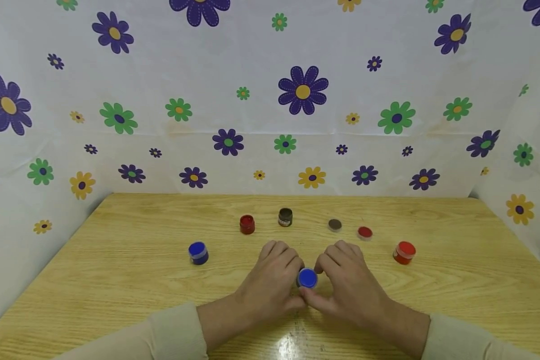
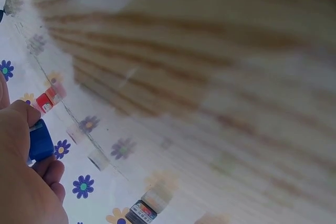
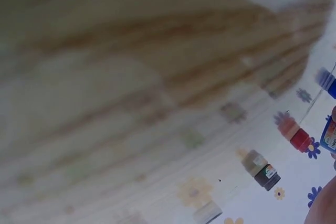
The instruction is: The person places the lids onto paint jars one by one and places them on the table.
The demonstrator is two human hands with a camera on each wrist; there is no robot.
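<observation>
Between the two hands, above the wooden table, is a small paint jar with a blue lid (image 1: 307, 278). In the left wrist view its blue side (image 2: 41, 142) shows; the right wrist view catches its label (image 3: 329, 136). My left hand (image 1: 273, 277) grips the jar from the left with curled fingers. From the right, my right hand (image 1: 348, 282) pinches it, thumb at the near edge and bent index finger at the far right side. The fingers partly hide the jar's body. Both hands nearly touch at the thumbs.
Another blue jar (image 1: 198, 253) stands left, a lidded red jar (image 1: 404, 253) right. Farther back are a dark red jar (image 1: 247, 224) and a black jar (image 1: 285, 217), both uncovered. Beside them lie a dark lid (image 1: 335, 225) and a red lid (image 1: 365, 233). A flowered cloth (image 1: 252, 60) surrounds the table.
</observation>
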